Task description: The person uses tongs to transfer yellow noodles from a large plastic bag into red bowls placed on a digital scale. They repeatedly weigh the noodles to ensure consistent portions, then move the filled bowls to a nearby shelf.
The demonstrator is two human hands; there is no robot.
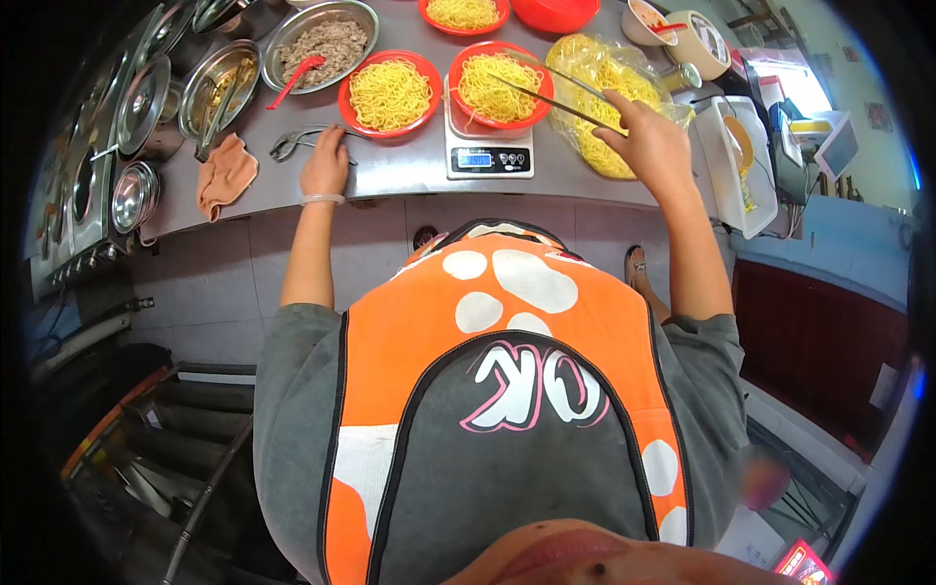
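Note:
My right hand (647, 139) grips a pair of long metal tongs (578, 111). Their spread tips reach over yellow noodles (490, 88) in a red bowl (542, 111). That bowl stands on a white digital kitchen scale (490, 164) with a lit display. Under my right hand lies a clear plastic bag of noodles (603, 150). My left hand (324, 170) rests on the counter over a metal bowl clamp (284, 146); whether the fingers grip it is hidden. Just beyond that hand sits a second red bowl (436, 91) of noodles.
A steel bowl of minced meat (322, 47) with a red spoon and a steel bowl with tongs (219, 88) stand left. An orange cloth (227, 175) lies near the stove (80, 212). More red bowls (556, 11) are behind. A white bin (738, 168) stands right.

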